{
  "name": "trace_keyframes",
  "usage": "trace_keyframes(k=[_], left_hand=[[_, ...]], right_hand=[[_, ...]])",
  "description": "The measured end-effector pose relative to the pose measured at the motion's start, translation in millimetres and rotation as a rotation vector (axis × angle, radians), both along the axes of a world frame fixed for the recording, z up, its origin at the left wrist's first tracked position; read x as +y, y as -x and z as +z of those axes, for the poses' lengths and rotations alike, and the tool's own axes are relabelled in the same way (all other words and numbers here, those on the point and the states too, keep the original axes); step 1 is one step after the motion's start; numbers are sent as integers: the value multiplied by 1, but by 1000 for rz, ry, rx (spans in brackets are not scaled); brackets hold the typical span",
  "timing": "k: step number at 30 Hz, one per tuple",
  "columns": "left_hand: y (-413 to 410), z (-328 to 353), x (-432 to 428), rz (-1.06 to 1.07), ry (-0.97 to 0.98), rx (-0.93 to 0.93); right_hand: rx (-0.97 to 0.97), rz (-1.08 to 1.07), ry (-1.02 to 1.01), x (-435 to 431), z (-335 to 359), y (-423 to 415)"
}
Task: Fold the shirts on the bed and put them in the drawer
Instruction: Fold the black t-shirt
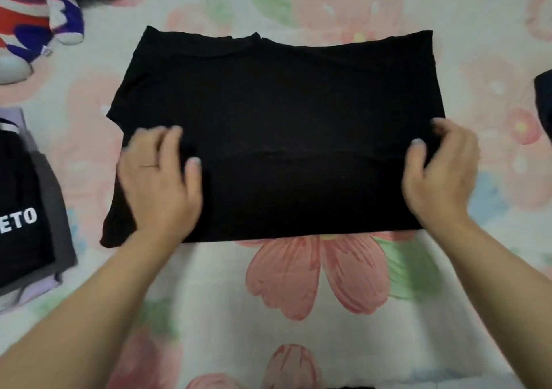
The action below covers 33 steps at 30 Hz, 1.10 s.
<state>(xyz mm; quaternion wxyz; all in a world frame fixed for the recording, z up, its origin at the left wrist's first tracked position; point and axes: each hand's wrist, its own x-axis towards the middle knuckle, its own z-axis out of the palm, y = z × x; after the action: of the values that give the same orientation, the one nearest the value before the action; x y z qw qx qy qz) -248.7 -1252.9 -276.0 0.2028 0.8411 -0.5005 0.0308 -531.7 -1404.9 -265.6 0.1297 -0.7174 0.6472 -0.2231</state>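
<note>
A black shirt [274,114] lies flat on the flower-print bed sheet [313,284], folded into a wide rectangle with its collar at the far edge. My left hand [158,179] rests on the shirt's left part, fingers spread and fairly straight, a ring on one finger. My right hand [439,176] is at the shirt's right edge, with its fingers curled round the fabric and its thumb on top. Both hands are blurred by motion.
A stack of folded shirts [27,218], black with white letters on top, grey and lilac below, lies at the left edge. A plush toy [38,21] sits at the far left corner. A dark garment [544,99] pokes in at the right edge.
</note>
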Motion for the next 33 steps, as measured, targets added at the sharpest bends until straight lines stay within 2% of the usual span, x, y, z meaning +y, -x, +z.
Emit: trace_keyframes(k=[2,3,5,7,10,12,14,16,20,23,25,28,33], left_hand=[[59,-9,-14,-355,-112,41],[79,-16,-19,-444,-225,60],[75,-33,-21,-431,-401,50],[34,-48,-3,-283,-453,9],[-29,-50,40,-21,-524,-10],[-45,-42,58,63,-612,11],[-48,-33,55,94,-608,33],[-50,-22,28,90,-482,37],[-61,-9,-70,-57,-289,-8],[-80,-18,-142,-148,-353,-63],[-95,-24,-169,-159,-454,-98],[-107,-19,-182,-136,-553,-173],[-103,10,-136,-255,-308,-298]], right_hand=[[-25,355,-25,42,-10,-44],[27,511,-99,60,-20,-61],[226,655,-207,67,-40,-67],[361,577,-186,46,-57,-37],[449,356,-241,17,-62,26],[494,292,-279,12,-54,55],[513,264,-241,7,-43,64],[460,275,-145,-15,-30,51],[330,486,-19,-92,-16,-6],[359,575,-38,-150,-23,-43],[467,598,-110,-178,-28,-55],[651,559,-162,-202,-28,-60],[539,564,112,-172,-1,-28]])
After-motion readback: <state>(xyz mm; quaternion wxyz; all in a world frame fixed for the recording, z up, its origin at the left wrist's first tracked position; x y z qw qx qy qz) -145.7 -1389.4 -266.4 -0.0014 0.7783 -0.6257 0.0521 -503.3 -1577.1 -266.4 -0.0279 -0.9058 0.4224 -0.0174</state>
